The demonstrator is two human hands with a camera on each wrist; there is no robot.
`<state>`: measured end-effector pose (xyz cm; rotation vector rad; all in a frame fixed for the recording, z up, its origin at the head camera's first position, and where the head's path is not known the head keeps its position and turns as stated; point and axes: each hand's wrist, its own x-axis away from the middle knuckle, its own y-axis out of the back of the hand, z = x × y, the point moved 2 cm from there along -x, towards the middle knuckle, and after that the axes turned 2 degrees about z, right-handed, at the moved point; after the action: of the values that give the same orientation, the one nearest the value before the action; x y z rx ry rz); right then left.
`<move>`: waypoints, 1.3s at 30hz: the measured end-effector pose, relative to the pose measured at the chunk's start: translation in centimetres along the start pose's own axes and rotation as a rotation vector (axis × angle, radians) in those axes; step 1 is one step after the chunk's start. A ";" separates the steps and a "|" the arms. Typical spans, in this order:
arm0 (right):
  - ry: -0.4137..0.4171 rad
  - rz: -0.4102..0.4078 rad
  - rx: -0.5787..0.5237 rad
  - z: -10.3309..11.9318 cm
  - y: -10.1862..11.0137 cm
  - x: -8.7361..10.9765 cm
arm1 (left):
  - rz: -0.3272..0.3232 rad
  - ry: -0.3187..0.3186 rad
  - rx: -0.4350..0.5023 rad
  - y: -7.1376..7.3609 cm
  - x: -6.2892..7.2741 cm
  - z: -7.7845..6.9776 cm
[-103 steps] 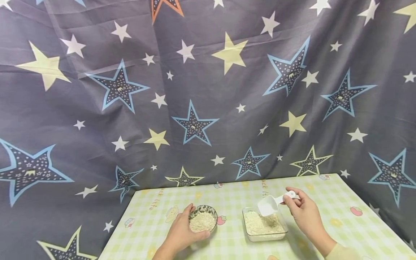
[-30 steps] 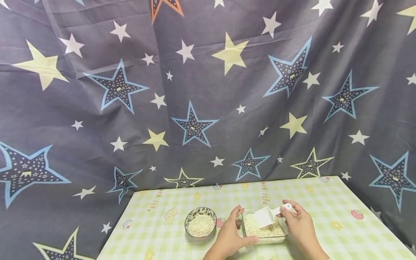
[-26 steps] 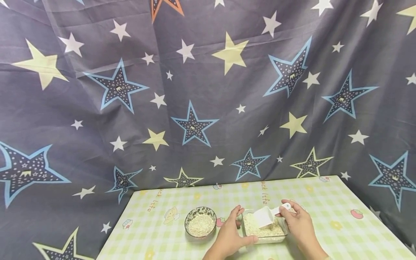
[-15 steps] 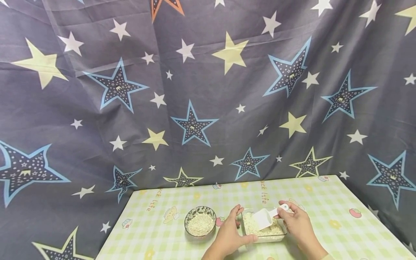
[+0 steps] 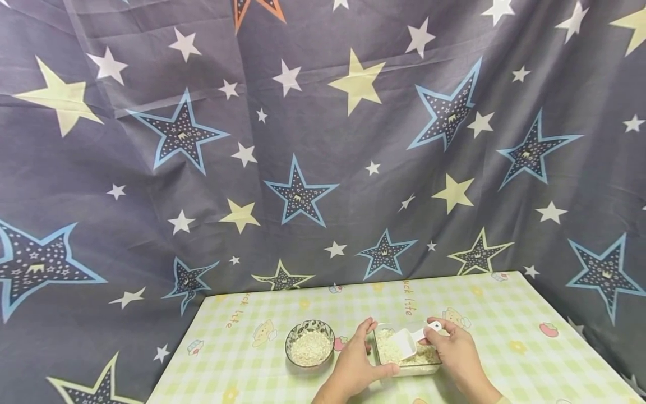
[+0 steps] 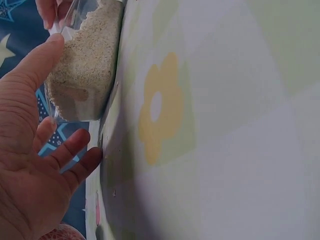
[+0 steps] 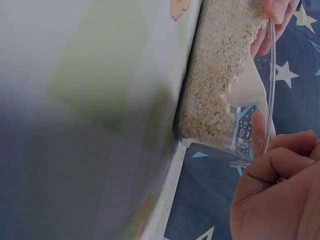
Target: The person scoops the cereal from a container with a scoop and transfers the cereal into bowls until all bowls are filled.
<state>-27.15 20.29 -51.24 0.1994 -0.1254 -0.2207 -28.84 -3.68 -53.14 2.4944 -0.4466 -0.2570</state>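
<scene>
Glass container [image 5: 420, 370] between left hand [image 5: 355, 362], spread against it, and right hand [image 5: 458, 354], pinching white scoop [image 5: 405, 343] inside.

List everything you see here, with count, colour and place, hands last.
Tablecloth: one, green-and-white check, across the lower view
Star-printed backdrop: one, dark grey, behind the tablecloth
Bowl: one, clear with dark leaves, on the tablecloth
Rectangular container: one, clear, right of the bowl
Flakes: two portions, pale beige, in bowl and container
Scoop: one, white, head inside the container
Sleeve: one, pale, at the bottom edge
Left hand: one, bare, thumb on the container's near rim
Right hand: one, bare, gripping the scoop's handle
</scene>
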 end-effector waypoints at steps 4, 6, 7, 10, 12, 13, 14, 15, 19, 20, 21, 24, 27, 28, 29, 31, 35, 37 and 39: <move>0.006 0.004 0.004 0.0 -0.2 0.2 | 0.005 0.009 0.008 0.0 0.0 0.1; 0.009 0.010 0.004 0.0 -0.1 0.3 | 0.005 0.009 0.006 0.0 -0.1 0.2; 0.011 0.015 0.002 0.0 -0.1 0.4 | 0.005 0.009 0.008 0.0 -0.1 0.1; 0.001 0.028 -0.001 0.0 0.1 0.5 | 0.004 0.008 0.006 0.0 -0.1 0.1; -0.010 0.028 -0.005 0.0 0.3 0.5 | 0.004 0.009 0.007 0.0 -0.1 0.0; -0.007 0.031 -0.012 -0.1 0.3 0.4 | 0.004 0.009 0.006 0.0 -0.1 -0.1; -0.008 0.030 -0.022 -0.1 0.4 0.4 | 0.004 0.010 0.005 0.0 -0.1 -0.1; -0.010 0.028 -0.037 -0.2 0.4 0.4 | 0.005 0.013 0.005 0.0 -0.1 -0.1; -0.032 0.022 -0.084 -0.5 0.9 0.2 | 0.014 0.018 0.011 0.1 0.0 -0.3; -0.045 0.021 -0.091 -0.6 1.0 0.2 | 0.017 0.019 0.013 0.1 0.0 -0.3; -0.053 0.025 -0.097 -0.7 1.2 0.1 | 0.019 0.021 0.014 0.1 0.0 -0.3; -0.085 0.047 -0.127 -1.0 1.5 0.0 | 0.021 0.025 0.009 0.1 0.0 -0.2; -0.118 0.089 -0.188 -1.3 1.8 -0.2 | 0.019 0.027 0.001 0.1 0.0 -0.1; -0.133 0.102 -0.211 -1.4 1.9 -0.2 | 0.018 0.027 -0.001 0.1 0.0 -0.1; -0.141 0.117 -0.232 -1.5 2.0 -0.2 | 0.017 0.025 -0.003 0.1 0.0 -0.1; -0.161 0.145 -0.276 -1.6 2.2 -0.3 | 0.017 0.020 -0.001 0.1 0.0 -0.1; -0.190 0.186 -0.358 -1.8 2.5 -0.3 | 0.015 0.012 -0.003 0.1 0.0 -0.2; -0.203 0.195 -0.392 -1.8 2.5 -0.3 | 0.014 0.011 -0.007 0.1 -0.1 -0.2; -0.211 0.195 -0.414 -1.7 2.6 -0.3 | 0.013 0.012 -0.010 0.1 -0.1 -0.2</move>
<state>-26.66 23.18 -52.40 -0.2490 -0.3028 -0.0690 -28.88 -3.62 -52.87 2.4811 -0.4555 -0.2388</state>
